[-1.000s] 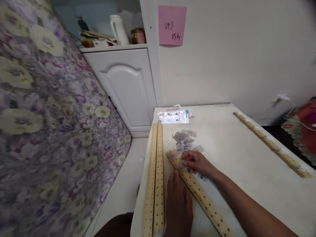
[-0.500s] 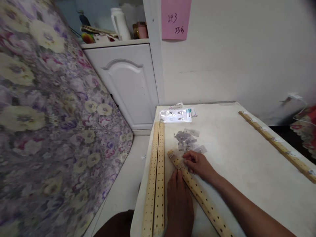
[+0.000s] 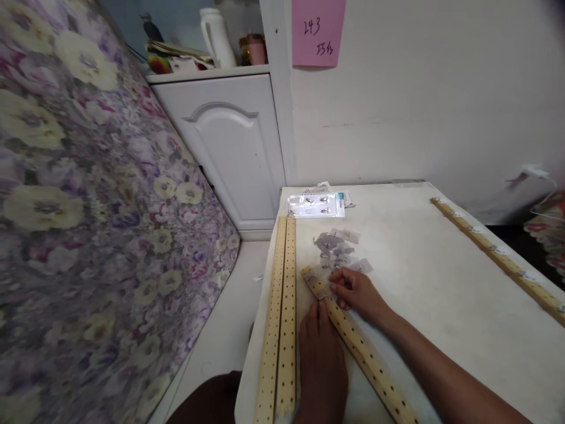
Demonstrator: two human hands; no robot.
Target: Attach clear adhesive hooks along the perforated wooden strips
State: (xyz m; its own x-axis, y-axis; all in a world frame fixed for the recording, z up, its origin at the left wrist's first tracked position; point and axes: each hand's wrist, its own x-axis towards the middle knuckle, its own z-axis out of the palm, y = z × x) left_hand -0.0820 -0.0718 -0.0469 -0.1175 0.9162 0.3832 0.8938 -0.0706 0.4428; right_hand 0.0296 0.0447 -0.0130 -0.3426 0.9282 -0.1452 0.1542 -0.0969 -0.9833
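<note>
A slanted wooden strip [image 3: 359,356] with a row of holes lies on the white table [image 3: 424,282]. My left hand [image 3: 321,365] lies flat beside it, fingers stretched out, fingertips touching its upper part. My right hand [image 3: 356,292] rests on the strip's upper end with fingers curled in a pinch over a small thing I cannot make out. Just beyond it lies a heap of small clear packets with metal hooks [image 3: 338,250].
Two more perforated strips [image 3: 281,318] lie side by side along the table's left edge. Another strip with hooks [image 3: 498,259] runs along the right side. A blister pack [image 3: 315,206] sits at the far edge. Left is a flowered mattress [image 3: 88,224]; behind, a white cabinet [image 3: 229,147].
The view has shifted slightly left and down. My hands stay on the slanted strip, with the right fingers working slightly at its upper end.
</note>
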